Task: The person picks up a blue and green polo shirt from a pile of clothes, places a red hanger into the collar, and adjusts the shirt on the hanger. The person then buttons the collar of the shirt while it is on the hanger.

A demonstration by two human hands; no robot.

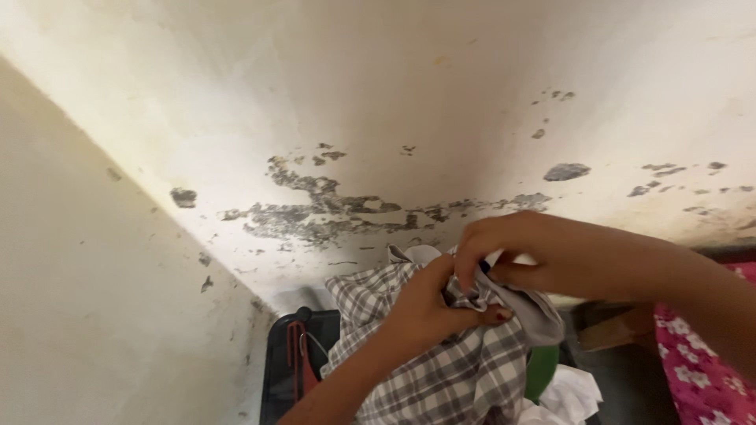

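Both hands pinch the checked cloth [441, 370] — left hand [429, 311], right hand [516, 252]; best keep folds taut — grip close together.

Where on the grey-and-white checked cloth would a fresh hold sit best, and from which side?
On the checked cloth, probably the broad loose drape below the hands, approached from the lower front. The top is already bunched between the left hand and the right hand, so little cloth is free there, and the peeling wall stands close behind.
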